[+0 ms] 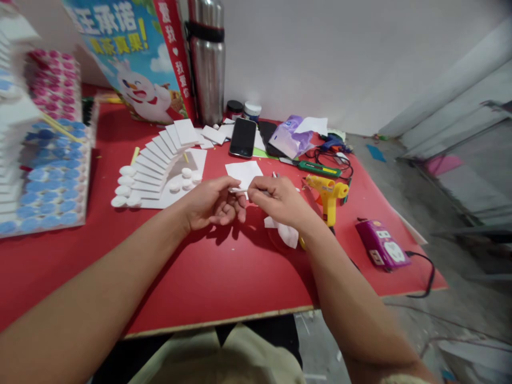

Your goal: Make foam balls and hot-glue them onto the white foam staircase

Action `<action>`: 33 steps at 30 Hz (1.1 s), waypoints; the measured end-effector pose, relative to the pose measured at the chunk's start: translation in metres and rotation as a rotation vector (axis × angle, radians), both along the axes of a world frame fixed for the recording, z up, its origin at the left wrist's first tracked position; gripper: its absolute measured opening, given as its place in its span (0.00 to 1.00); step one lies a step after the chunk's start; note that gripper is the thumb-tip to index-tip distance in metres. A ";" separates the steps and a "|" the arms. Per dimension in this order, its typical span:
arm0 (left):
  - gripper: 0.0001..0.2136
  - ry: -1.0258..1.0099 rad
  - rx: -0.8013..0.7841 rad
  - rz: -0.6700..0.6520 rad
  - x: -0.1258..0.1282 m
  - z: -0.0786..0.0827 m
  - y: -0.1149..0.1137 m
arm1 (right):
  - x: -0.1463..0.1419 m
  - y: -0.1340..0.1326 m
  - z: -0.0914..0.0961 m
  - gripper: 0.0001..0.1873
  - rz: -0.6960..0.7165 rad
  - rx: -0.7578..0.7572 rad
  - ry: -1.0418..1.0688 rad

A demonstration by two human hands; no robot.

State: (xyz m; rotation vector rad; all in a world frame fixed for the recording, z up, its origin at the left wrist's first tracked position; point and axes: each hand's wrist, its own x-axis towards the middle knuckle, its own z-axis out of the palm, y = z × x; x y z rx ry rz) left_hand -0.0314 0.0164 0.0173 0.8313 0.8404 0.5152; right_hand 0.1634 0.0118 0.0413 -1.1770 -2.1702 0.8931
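Over the middle of the red table, my left hand pinches a small thin white strip between thumb and finger, its other fingers loosely curled. My right hand is closed at the strip's other end; its fingertips are partly hidden. Just behind the hands lies a white square card. To the left, a white fan-shaped stepped piece rests on a white sheet, with several round white pieces on and beside it. Crumpled white paper lies below my right hand.
A yellow glue gun stands right of my right hand, near a green-handled tool and a purple box with a cord. Behind are a phone, a steel flask and a printed carton. Blue flowers fill the left side.
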 end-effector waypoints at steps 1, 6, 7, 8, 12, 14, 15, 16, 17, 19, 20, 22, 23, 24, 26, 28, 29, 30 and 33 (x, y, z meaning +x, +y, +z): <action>0.17 -0.005 -0.026 -0.005 0.000 0.000 0.000 | 0.000 -0.001 0.000 0.11 0.011 0.015 -0.031; 0.11 -0.016 0.015 0.026 -0.001 0.003 -0.005 | -0.002 -0.002 -0.002 0.11 0.025 0.055 -0.111; 0.11 -0.014 0.045 0.037 -0.001 0.003 -0.005 | -0.002 -0.002 -0.003 0.11 0.017 0.060 -0.109; 0.10 -0.012 0.076 0.049 -0.001 0.003 -0.006 | -0.003 -0.001 -0.004 0.10 -0.002 0.066 -0.101; 0.10 0.002 0.194 0.062 0.000 0.002 -0.006 | -0.004 -0.001 -0.005 0.05 -0.091 0.078 -0.024; 0.10 0.040 0.239 0.038 0.001 0.003 -0.006 | -0.005 -0.001 -0.004 0.04 -0.101 0.086 0.013; 0.10 0.074 0.267 0.027 0.002 0.003 -0.007 | -0.005 -0.001 -0.004 0.04 -0.110 0.073 0.032; 0.10 0.119 0.308 0.017 0.003 0.003 -0.008 | -0.006 -0.001 -0.004 0.04 -0.126 0.038 0.055; 0.10 0.175 0.369 0.012 0.004 0.003 -0.010 | -0.007 -0.002 -0.003 0.05 -0.148 -0.024 0.083; 0.10 0.332 0.575 0.026 0.007 0.002 -0.013 | -0.009 -0.003 -0.003 0.06 -0.198 -0.192 0.172; 0.10 0.426 0.715 0.045 0.008 0.002 -0.015 | -0.010 -0.004 -0.003 0.06 -0.222 -0.280 0.231; 0.11 0.611 0.987 0.089 0.009 0.001 -0.017 | -0.013 -0.004 -0.003 0.07 -0.263 -0.445 0.362; 0.12 0.685 1.090 0.110 0.010 0.000 -0.018 | -0.014 -0.005 -0.003 0.07 -0.276 -0.520 0.425; 0.12 0.739 1.159 0.123 0.010 0.000 -0.018 | -0.015 -0.005 -0.003 0.07 -0.284 -0.578 0.478; 0.12 0.811 1.206 0.136 0.010 -0.002 -0.018 | -0.017 -0.005 -0.005 0.06 -0.284 -0.616 0.532; 0.12 0.871 1.227 0.143 0.009 -0.004 -0.016 | -0.018 -0.005 -0.008 0.06 -0.276 -0.544 0.526; 0.12 0.897 1.248 0.142 0.009 -0.005 -0.016 | -0.018 -0.004 -0.010 0.06 -0.279 -0.492 0.509; 0.13 0.921 1.280 0.137 0.008 -0.006 -0.015 | -0.018 -0.004 -0.011 0.06 -0.285 -0.452 0.495; 0.15 0.998 1.413 0.106 0.009 -0.008 -0.015 | -0.017 -0.001 -0.015 0.07 -0.314 -0.444 0.510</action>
